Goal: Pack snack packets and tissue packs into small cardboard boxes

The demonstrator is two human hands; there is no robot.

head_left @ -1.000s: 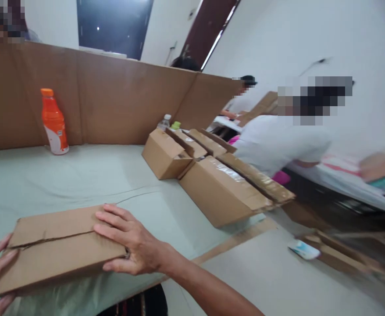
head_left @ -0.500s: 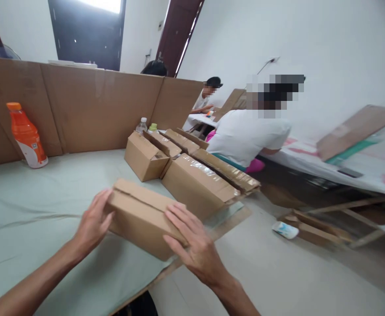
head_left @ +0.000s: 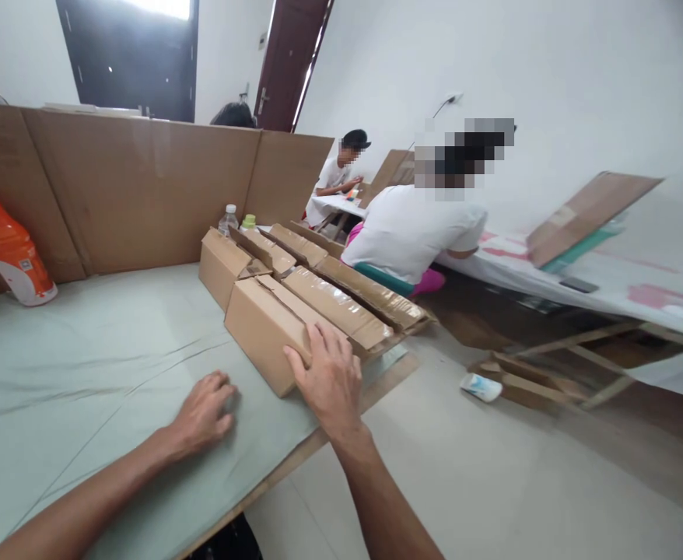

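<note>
A closed cardboard box [head_left: 267, 334] lies on the pale green tablecloth, against a row of other cardboard boxes [head_left: 341, 307]. My right hand [head_left: 330, 381] grips its near right end, thumb on the side facing me and fingers over the top. Just left of the box, my left hand [head_left: 204, 412] rests low over the cloth with nothing in it. Its fingers are loosely bent and the thumb stands apart. Clear tape shines on the tops of some boxes in the row.
An orange bottle [head_left: 12, 245] stands at the left by a cardboard partition [head_left: 160, 194]. Behind the boxes are a clear bottle [head_left: 228, 220] and a green-capped one. The table edge [head_left: 295, 459] drops to the floor. A person in white [head_left: 405, 233] sits at another table.
The box has moved away from me, up against the row. My left hand has let go of it and dropped to the cloth; my right hand is still on it. The view has shifted right.
</note>
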